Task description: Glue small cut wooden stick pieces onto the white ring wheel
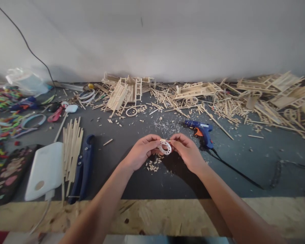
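Note:
Between my two hands is a small white ring [168, 151] with holes around its band. My left hand [145, 149] pinches the ring's left side between thumb and fingers. Gripping the upper right of it is my right hand [185, 149], fingertips closed near a small pale wooden piece at the top. Below the ring, short cut bits of stick [154, 164] lie in a loose pile on the dark mat [132, 184]. To the right of my right hand rests a blue glue gun [205, 134] with an orange trigger, its cord trailing right.
On the left lie a blue-handled cutter [85, 166], a bundle of thin sticks [72, 145], a white power bank [46, 171] and a dark patterned phone case [10, 173]. Stick-built models [122, 93] and loose sticks [226, 106] line the wall. Colourful pieces [5, 98] fill the far left.

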{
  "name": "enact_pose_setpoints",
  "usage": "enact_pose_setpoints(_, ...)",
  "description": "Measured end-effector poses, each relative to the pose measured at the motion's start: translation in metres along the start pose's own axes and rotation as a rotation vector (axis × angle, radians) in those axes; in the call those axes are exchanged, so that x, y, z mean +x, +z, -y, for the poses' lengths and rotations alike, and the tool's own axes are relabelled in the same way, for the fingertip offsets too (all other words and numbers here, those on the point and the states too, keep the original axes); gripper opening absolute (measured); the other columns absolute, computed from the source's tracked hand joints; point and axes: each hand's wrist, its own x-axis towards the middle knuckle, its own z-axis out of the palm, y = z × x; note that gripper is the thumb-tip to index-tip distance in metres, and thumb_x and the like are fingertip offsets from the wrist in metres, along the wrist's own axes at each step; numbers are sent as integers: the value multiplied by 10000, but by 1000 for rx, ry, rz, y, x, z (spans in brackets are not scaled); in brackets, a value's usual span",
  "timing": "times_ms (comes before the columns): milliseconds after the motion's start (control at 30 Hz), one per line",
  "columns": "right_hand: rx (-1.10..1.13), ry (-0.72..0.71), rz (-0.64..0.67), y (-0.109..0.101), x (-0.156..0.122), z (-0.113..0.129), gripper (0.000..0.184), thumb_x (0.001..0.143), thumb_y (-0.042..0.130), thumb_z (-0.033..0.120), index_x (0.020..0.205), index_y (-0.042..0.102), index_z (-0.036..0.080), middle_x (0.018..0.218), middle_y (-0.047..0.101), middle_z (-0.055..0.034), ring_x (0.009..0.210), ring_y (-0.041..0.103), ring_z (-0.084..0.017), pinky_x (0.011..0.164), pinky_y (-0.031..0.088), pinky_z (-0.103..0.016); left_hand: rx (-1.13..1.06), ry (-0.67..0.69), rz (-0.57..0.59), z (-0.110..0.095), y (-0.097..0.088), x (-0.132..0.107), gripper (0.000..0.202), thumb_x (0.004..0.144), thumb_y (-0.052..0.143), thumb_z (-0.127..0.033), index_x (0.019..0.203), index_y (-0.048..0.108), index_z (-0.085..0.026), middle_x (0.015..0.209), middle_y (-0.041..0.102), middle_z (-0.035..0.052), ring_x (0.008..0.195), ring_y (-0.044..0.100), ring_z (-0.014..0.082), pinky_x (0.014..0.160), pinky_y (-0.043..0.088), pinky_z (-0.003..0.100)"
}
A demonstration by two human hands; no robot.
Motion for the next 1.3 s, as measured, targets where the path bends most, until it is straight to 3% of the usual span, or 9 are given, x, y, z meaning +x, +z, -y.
enact_pose_setpoints(200, -136, -12, 25, 0, -2, 4, 149, 807, 607, 365, 798, 599, 217, 658, 576, 28, 647, 541, -133, 650, 424, -281, 16, 3, 3, 0, 0, 0, 125, 780, 688, -247, 823, 647, -137, 786, 716, 48, 694, 661, 134, 673, 540, 258)
enact_pose_setpoints(1300, -45, -33, 25, 3, -7, 5, 183, 830, 610, 394, 776, 616, 219, 683, 571, 10, 639, 508, -131, 614, 397, -279, 160, 9, -40, 2, 4, 0, 170, 768, 689, -301, 821, 640, -147, 727, 684, 27, 615, 627, 120, 619, 516, 261)
